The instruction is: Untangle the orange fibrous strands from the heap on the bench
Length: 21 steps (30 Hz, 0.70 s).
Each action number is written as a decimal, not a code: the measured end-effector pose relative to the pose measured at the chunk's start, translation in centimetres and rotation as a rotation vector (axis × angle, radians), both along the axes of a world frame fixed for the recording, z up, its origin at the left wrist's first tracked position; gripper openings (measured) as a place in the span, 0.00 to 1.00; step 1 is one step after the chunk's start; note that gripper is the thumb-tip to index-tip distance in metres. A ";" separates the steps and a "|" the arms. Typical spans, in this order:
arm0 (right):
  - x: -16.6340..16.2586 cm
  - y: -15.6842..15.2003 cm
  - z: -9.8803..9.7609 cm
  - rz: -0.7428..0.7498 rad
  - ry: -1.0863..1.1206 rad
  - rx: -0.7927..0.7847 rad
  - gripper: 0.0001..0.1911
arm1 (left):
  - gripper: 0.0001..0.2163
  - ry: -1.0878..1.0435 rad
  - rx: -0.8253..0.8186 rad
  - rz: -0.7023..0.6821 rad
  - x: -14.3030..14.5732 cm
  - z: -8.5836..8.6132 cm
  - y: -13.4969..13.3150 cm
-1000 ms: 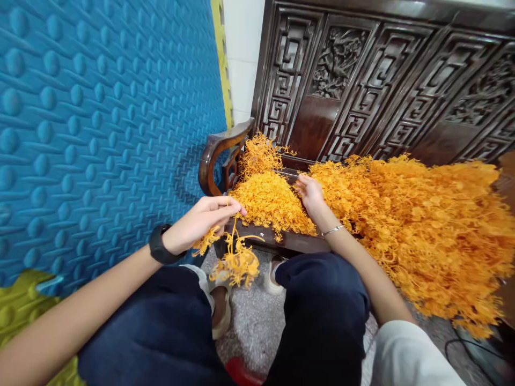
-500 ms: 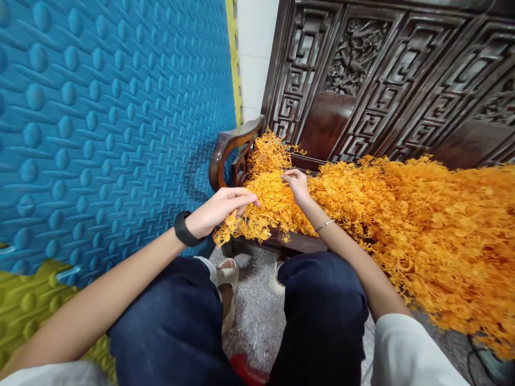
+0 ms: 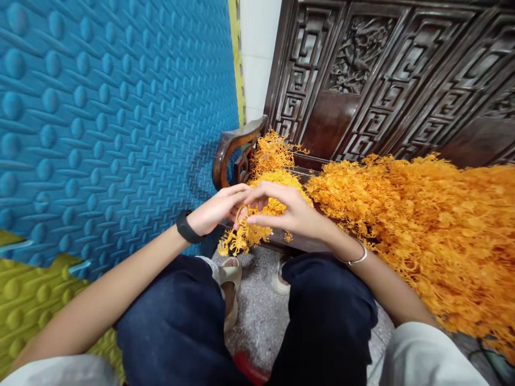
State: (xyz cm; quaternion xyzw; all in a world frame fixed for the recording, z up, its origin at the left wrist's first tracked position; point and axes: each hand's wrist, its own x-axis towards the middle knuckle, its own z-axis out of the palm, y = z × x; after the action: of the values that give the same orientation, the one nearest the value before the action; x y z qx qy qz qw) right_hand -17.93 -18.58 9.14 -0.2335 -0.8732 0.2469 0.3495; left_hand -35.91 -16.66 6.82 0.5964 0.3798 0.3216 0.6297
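My left hand (image 3: 215,209), with a black band on the wrist, pinches a small bunch of orange plastic sprigs (image 3: 241,240) that hangs down below the fingers. My right hand (image 3: 287,212), with a thin silver bangle, has come up against the left and its fingers close on the same bunch from the right. Both hands hover over the front edge of a dark carved wooden bench (image 3: 233,147). A small heap of sprigs (image 3: 277,179) lies just behind the hands. A very large heap of sprigs (image 3: 434,225) covers the seat to the right.
A blue embossed foam mat (image 3: 100,107) stands upright at the left, with a yellow-green mat (image 3: 36,300) below it. The bench's carved backrest (image 3: 382,75) rises behind. My knees in dark trousers (image 3: 325,311) and sandalled feet are over a speckled floor (image 3: 257,321).
My right hand left the heap on the seat and came back to meet my left hand at the bunch. The left hand rose slightly with the bunch.
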 end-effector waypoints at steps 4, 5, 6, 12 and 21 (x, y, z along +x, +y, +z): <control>-0.5 0.4 -0.8 0.135 -0.113 0.029 0.11 | 0.08 -0.029 0.018 0.005 0.0 -0.1 0.0; -0.6 0.5 -0.9 0.162 -0.116 0.011 0.07 | 0.09 -0.027 0.018 0.008 0.0 -0.1 0.0; -0.6 0.7 -1.1 0.177 -0.104 -0.014 0.06 | 0.09 -0.025 0.025 0.011 0.1 -0.1 0.0; -1.0 1.1 -1.7 0.106 0.213 -0.258 0.10 | 0.18 -0.115 0.115 -0.008 0.5 0.3 -0.5; -1.4 2.2 -2.6 -0.192 0.520 -0.367 0.18 | 0.20 -0.016 0.268 0.029 0.6 0.4 -0.7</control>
State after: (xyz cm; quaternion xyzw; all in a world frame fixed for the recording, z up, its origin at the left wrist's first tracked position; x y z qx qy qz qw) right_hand -19.35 -16.42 6.53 -0.3030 -0.6697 0.4174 0.5343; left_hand -35.30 -17.39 7.23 0.6671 0.3370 0.3832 0.5428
